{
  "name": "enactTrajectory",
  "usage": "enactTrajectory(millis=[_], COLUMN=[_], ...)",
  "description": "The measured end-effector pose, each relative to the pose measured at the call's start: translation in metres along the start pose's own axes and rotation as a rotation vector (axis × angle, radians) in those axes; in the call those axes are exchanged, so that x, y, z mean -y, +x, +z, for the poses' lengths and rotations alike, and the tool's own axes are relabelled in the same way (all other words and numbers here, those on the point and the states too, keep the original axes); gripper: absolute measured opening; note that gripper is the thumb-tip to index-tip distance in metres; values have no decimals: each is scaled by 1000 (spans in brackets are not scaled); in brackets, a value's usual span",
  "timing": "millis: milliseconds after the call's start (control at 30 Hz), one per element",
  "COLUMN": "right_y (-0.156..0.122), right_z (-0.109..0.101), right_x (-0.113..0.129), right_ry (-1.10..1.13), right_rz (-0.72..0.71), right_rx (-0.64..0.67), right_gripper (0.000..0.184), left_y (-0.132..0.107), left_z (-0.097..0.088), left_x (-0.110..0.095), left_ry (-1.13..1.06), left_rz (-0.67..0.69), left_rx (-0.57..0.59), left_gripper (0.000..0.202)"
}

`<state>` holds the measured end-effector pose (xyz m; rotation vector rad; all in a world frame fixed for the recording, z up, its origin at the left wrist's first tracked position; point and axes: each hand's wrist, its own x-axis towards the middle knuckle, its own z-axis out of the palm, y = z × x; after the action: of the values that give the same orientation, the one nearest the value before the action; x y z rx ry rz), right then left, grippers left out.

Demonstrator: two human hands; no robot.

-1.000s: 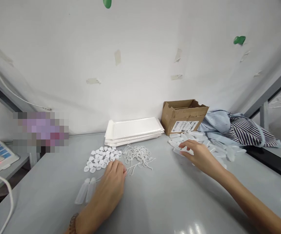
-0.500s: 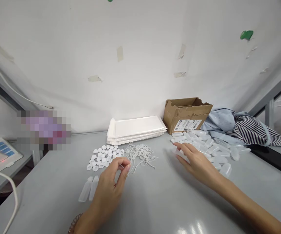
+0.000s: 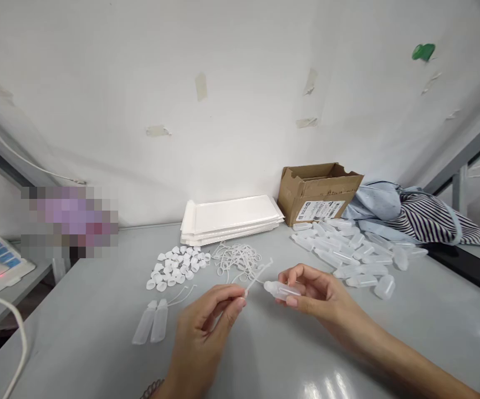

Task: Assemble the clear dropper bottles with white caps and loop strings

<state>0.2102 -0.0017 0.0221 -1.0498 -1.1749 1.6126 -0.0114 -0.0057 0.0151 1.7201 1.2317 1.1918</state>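
My left hand (image 3: 207, 327) pinches a thin white strap (image 3: 259, 274) between thumb and forefinger, its free end pointing up to the right. To the right of it, my right hand (image 3: 321, 293) holds a small translucent bottle (image 3: 279, 289) lying nearly level, neck toward the left hand. Strap and bottle are close; whether they touch I cannot tell. Behind them lies a tangle of white straps (image 3: 240, 257), with a group of small white caps (image 3: 177, 267) to its left. Two more translucent bottles (image 3: 159, 322) lie beside my left hand, thin straps stretching from their necks.
Loose translucent bottles (image 3: 348, 252) are spread at the right. A stack of white padded envelopes (image 3: 234, 216) and an open cardboard box (image 3: 315, 199) stand by the wall. Striped cloth (image 3: 435, 219) and a black flat object (image 3: 468, 271) lie far right. A white cable (image 3: 21, 338) hangs left.
My right hand has come left from the bottle pile, bringing a bottle to the middle. My left hand has shifted right and slightly down, and the strap in its fingers now shows clearly.
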Motion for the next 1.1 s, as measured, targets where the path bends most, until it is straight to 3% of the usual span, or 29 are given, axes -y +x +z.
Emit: enactTrajectory(millis=[433,733,967,1100], right_y=[-4,-6,-8,-11], right_z=[17,20,20,20], right_x=[-10,-10,-12,-14], right_ry=[166,142,-13,-205], right_rz=[3,9,-40,-108], right_rx=[123,144,104,76], right_gripper=[26,25,21,16], left_y=[-6,-4,-2,0], left_z=[10,7,8,7], left_x=[-3,-1,5,4], left_ry=[-123,-3,89,75], left_rz=[84,196,312,258], left_rx=[30,160,186,239], left_gripper=[15,16,15,21])
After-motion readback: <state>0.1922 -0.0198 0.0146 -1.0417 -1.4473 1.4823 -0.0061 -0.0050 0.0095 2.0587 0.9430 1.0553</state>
